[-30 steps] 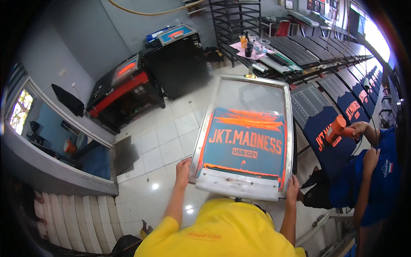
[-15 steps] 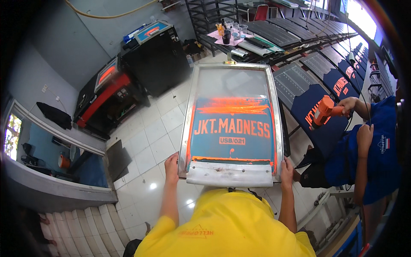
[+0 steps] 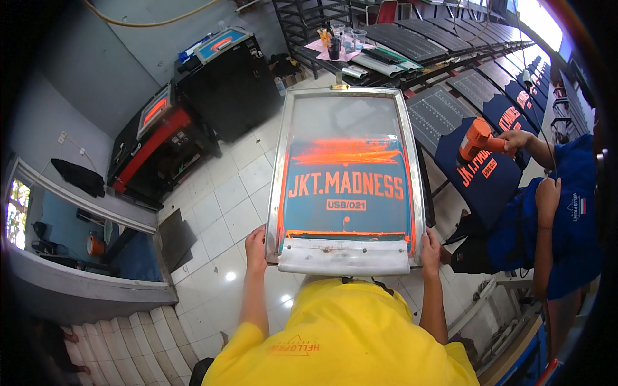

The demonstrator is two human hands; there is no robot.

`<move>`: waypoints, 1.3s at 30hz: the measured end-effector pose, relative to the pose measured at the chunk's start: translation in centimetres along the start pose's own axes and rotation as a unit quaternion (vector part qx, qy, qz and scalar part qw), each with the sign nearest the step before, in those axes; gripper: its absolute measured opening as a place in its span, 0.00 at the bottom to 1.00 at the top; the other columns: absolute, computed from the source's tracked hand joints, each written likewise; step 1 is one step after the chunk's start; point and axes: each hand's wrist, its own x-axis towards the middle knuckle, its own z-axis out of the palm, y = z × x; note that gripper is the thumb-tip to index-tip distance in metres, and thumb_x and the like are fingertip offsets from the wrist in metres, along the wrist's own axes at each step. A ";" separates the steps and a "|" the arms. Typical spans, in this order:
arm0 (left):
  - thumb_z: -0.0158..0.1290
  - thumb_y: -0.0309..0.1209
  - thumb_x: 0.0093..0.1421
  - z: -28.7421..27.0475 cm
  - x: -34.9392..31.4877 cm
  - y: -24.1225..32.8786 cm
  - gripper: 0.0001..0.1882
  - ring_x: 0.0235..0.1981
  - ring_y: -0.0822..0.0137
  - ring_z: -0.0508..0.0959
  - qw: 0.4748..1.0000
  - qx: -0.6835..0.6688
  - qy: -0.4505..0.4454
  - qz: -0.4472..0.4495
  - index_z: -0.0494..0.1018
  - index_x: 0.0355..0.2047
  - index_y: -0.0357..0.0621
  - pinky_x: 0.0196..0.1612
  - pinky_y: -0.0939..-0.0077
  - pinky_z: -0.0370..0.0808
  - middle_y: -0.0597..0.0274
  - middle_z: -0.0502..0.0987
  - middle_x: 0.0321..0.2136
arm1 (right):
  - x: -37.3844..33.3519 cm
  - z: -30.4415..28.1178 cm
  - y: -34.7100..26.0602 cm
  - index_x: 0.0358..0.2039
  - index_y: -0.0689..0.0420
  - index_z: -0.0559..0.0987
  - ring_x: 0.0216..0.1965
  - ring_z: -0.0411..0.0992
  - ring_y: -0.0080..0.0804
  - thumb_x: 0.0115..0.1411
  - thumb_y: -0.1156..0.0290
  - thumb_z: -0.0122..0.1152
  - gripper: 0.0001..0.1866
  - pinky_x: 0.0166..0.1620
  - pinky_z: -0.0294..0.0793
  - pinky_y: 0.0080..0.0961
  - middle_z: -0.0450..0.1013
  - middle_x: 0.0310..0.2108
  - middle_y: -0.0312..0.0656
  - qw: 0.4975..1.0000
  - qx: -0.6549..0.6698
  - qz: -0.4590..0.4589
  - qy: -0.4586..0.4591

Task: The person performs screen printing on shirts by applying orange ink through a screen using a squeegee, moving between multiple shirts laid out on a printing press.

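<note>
I hold a screen printing frame [image 3: 281, 161] in front of my body, with a hand on each side near its close end. My left hand [image 3: 255, 248] grips the left rail, its fingers partly hidden by the frame. On the right rail my right hand [image 3: 431, 248] is closed the same way. The teal mesh [image 3: 315, 222] bears a lettered stencil and bright orange ink [image 3: 344, 153] smeared across its far part. A wide metal-backed squeegee [image 3: 344, 257] lies across the frame's near end; neither hand is on it.
At right, a co-worker in blue points an orange heat gun [image 3: 475, 138] at a navy printed fabric piece [image 3: 460, 154] on a pallet. Long rows of pallets [image 3: 428, 112] run back right. Black cabinets [image 3: 232, 87] stand far left; steps [image 3: 132, 334] lie near left.
The co-worker's heat gun has moved away from me and slightly left, uncovering more of the print beneath. My grip on the frame is the same; the whole view has shifted slightly.
</note>
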 end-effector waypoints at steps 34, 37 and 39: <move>0.44 0.28 0.64 -0.3 0.7 -0.6 0.17 0.40 0.67 0.79 1.000 0.002 -0.007 -0.012 0.75 0.47 0.28 0.44 0.73 0.76 0.56 0.79 0.41 | 0.3 -0.4 0.9 0.58 0.62 0.72 0.52 0.68 0.26 0.68 0.67 0.48 0.21 0.57 0.64 0.22 0.73 0.51 0.41 0.999 -0.044 0.018 0.001; 0.45 0.29 0.64 -0.1 0.7 -0.5 0.17 0.39 0.67 0.79 1.000 0.008 -0.007 -0.007 0.75 0.47 0.28 0.44 0.73 0.76 0.56 0.79 0.40 | 0.3 -0.4 0.9 0.58 0.62 0.72 0.51 0.68 0.26 0.68 0.67 0.48 0.20 0.57 0.64 0.22 0.73 0.52 0.41 0.999 -0.040 0.015 0.002; 0.45 0.30 0.64 -0.2 0.8 -0.5 0.17 0.39 0.68 0.79 1.000 0.003 -0.013 0.002 0.75 0.46 0.29 0.44 0.73 0.76 0.57 0.79 0.39 | 0.4 -0.3 1.3 0.58 0.62 0.72 0.51 0.68 0.26 0.68 0.67 0.48 0.20 0.56 0.65 0.22 0.73 0.51 0.41 0.999 -0.037 0.009 0.003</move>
